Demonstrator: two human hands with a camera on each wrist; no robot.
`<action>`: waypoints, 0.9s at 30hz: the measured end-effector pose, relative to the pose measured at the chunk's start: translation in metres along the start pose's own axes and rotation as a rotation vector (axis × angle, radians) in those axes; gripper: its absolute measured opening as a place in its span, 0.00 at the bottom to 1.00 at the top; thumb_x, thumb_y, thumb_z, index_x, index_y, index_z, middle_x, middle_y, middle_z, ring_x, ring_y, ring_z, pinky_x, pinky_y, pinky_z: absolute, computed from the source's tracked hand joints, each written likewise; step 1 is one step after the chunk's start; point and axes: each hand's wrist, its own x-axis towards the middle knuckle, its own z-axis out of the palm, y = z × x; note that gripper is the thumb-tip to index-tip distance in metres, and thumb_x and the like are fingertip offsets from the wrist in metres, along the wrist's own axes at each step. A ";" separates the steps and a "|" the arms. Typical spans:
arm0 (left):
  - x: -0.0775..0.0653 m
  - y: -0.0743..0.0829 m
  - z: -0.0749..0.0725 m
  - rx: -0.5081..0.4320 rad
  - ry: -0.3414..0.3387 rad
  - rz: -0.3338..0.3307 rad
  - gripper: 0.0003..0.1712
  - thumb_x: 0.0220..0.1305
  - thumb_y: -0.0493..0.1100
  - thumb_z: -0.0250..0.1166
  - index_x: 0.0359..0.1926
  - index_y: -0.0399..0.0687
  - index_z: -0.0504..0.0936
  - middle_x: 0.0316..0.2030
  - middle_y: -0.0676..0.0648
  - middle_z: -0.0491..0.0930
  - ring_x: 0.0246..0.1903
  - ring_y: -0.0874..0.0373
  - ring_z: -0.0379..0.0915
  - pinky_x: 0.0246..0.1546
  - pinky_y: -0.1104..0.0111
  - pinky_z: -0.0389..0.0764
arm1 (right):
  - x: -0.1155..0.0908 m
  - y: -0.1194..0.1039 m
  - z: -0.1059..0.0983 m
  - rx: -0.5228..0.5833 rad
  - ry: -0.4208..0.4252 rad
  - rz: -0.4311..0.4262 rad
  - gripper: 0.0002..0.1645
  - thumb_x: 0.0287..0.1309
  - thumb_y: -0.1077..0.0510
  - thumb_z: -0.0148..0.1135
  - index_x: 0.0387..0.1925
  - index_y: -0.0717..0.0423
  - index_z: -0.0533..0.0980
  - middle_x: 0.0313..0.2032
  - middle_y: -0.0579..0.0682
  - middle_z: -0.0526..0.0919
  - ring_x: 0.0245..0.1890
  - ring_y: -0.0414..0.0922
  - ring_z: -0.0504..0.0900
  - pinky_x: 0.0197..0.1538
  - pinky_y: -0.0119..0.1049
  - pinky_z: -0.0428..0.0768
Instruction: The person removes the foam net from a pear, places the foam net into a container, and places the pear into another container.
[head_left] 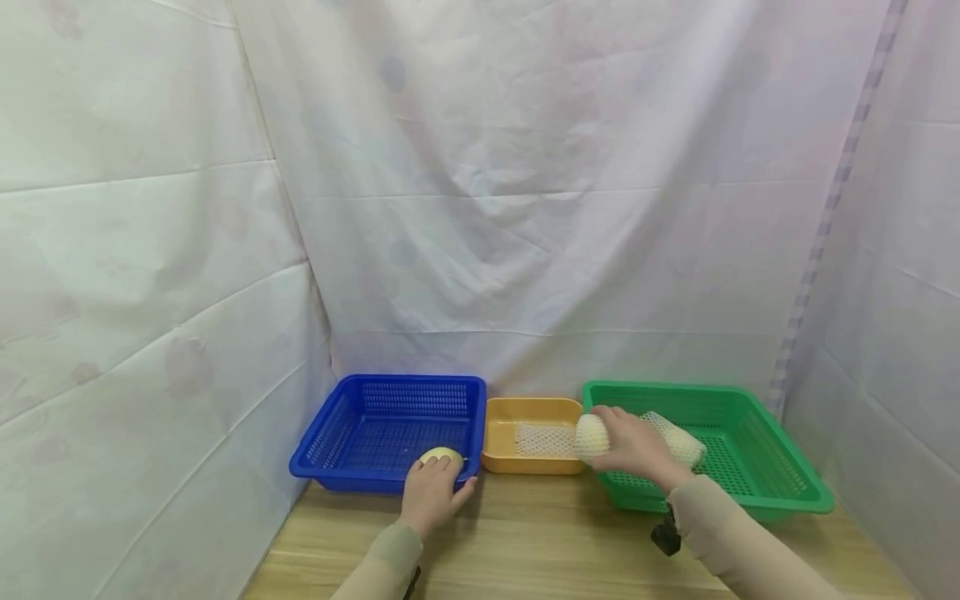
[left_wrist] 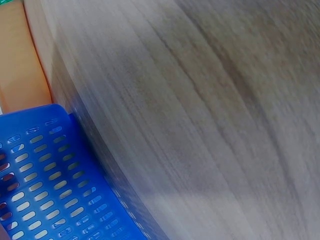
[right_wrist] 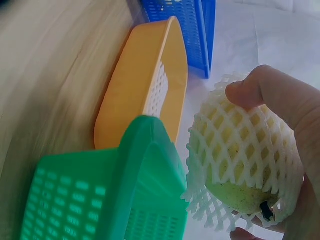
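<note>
My right hand point(head_left: 626, 442) grips a pear point(right_wrist: 245, 192) in a white foam net, above the left edge of the green basket point(head_left: 795, 492). In the right wrist view the thumb lies over the net, and yellow-green skin and a dark stem show at its opening. Another netted pale fruit point(head_left: 686, 447) lies in the green basket behind that wrist. At the front right corner of the blue basket point(head_left: 315, 467), my left hand point(head_left: 431, 496) rests its fingers on a bare yellow-green fruit point(head_left: 442, 454), thumb spread apart. Neither left hand nor fruit shows clearly in the left wrist view.
Between the baskets stands an orange tray point(head_left: 498, 465) with a flat white foam net point(head_left: 543, 439) in it. All stand on a wooden table point(head_left: 525, 542). White curtains point(head_left: 525, 250) hang close behind and at both sides.
</note>
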 end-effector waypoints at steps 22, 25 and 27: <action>0.000 0.000 0.002 -0.004 0.022 0.010 0.20 0.63 0.64 0.59 0.35 0.54 0.79 0.32 0.53 0.77 0.35 0.55 0.74 0.42 0.54 0.74 | -0.003 -0.027 0.032 0.015 -0.017 -0.029 0.50 0.34 0.42 0.78 0.62 0.48 0.69 0.51 0.48 0.78 0.42 0.47 0.78 0.39 0.50 0.76; -0.001 -0.001 0.004 0.001 0.015 0.010 0.20 0.63 0.64 0.58 0.36 0.54 0.79 0.33 0.53 0.78 0.36 0.55 0.74 0.43 0.54 0.74 | -0.004 -0.031 0.035 0.030 -0.023 -0.043 0.49 0.33 0.44 0.78 0.62 0.49 0.70 0.51 0.49 0.78 0.44 0.48 0.78 0.40 0.52 0.76; 0.000 -0.001 0.003 -0.001 0.016 0.010 0.20 0.63 0.64 0.58 0.36 0.54 0.79 0.33 0.53 0.78 0.36 0.55 0.74 0.42 0.54 0.74 | -0.004 -0.035 0.037 0.037 -0.021 -0.056 0.49 0.32 0.45 0.78 0.61 0.49 0.71 0.52 0.49 0.77 0.44 0.48 0.77 0.41 0.52 0.76</action>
